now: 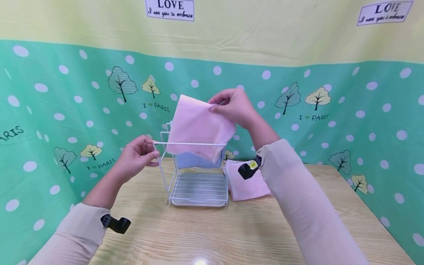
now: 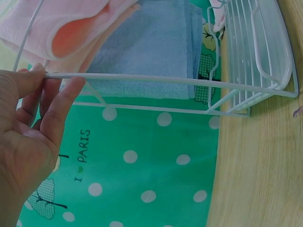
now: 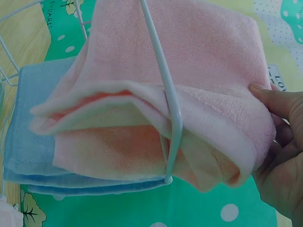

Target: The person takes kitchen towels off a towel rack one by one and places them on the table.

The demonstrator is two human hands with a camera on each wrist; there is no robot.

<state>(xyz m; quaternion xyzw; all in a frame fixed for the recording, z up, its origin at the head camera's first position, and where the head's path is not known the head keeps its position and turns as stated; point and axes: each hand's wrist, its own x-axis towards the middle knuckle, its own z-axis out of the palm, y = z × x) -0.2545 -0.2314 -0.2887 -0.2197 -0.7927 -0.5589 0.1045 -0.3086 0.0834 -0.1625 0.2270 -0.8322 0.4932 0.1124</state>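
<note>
A folded pink towel [image 1: 200,127] is pinched by the right hand [image 1: 233,108] at its upper right edge; the towel stands tilted at the top of a white wire rack [image 1: 190,143], its lower folds behind the rack's front top bar. The left hand [image 1: 137,156] grips the rack's upper left corner between thumb and fingers. In the left wrist view, the left hand [image 2: 35,109] holds the white bar. Blue folded towels [image 3: 42,127] lie beneath the pink one, which the right hand [image 3: 284,142] holds at its edge in the right wrist view.
On the rack's lower level sits a pale tray [image 1: 198,187] under wires. Another folded pink cloth [image 1: 246,186] lies on the wooden table [image 1: 212,235], right of the rack. A patterned green and yellow curtain [image 1: 212,77] hangs behind and at the sides.
</note>
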